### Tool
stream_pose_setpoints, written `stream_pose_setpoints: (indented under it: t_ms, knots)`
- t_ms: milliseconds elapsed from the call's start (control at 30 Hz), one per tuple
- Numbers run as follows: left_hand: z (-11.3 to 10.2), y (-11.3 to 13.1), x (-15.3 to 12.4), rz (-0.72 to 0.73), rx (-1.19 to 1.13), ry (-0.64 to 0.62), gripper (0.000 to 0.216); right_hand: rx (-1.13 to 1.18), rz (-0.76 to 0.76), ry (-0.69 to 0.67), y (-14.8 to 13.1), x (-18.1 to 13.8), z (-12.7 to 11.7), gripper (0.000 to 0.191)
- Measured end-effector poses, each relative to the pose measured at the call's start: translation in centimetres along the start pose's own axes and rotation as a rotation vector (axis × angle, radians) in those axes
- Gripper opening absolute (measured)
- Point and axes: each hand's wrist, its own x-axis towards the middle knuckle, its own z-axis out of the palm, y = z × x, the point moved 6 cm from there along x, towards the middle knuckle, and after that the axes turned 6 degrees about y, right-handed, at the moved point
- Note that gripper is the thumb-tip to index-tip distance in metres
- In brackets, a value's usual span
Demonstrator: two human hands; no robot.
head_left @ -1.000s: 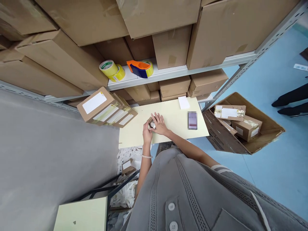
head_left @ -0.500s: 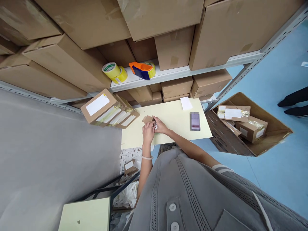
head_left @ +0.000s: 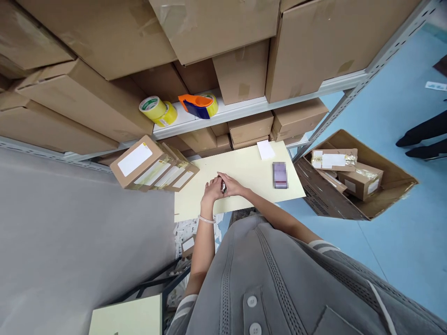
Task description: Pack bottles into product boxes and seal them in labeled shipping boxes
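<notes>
Pale-yellow table (head_left: 244,167) below stacked cartons: left hand (head_left: 210,190) and right hand (head_left: 232,186) met at its near-centre, both closed around a small shiny object (head_left: 223,187) squeezed between them, long axis indiscernible.

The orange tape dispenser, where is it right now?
In the head view, the orange tape dispenser sits on the white shelf above the table, just right of the yellow tape rolls.
</notes>
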Motion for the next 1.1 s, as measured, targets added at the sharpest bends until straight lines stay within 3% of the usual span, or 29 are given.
stream_pose_setpoints:
  t_ms: [200,467,800,967,1100]
  knots:
    - [-0.5,-0.1,0.7,0.012,0.001,0.023,0.056,0.074,-0.003,0.090,0.1,-0.7,-0.2,0.120]
    - [-0.9,-0.4,0.7,0.046,0.013,0.153,0.053,0.082,0.030,0.127,-0.3,-1.2,-0.7,0.116]
    - [-1.2,0.3,0.4,0.258,0.161,0.182,0.051,0.025,0.026,0.153,-0.9,-1.8,-0.5,0.111]
    - [-3.6,1.0,-1.0,0.312,0.080,0.263,0.050,-0.009,0.082,0.169,-0.9,-1.8,-0.7,0.106]
    - [-7.5,1.2,-3.2,0.256,0.001,0.343,0.048,0.001,0.093,0.207,-0.9,-1.8,-0.9,0.098]
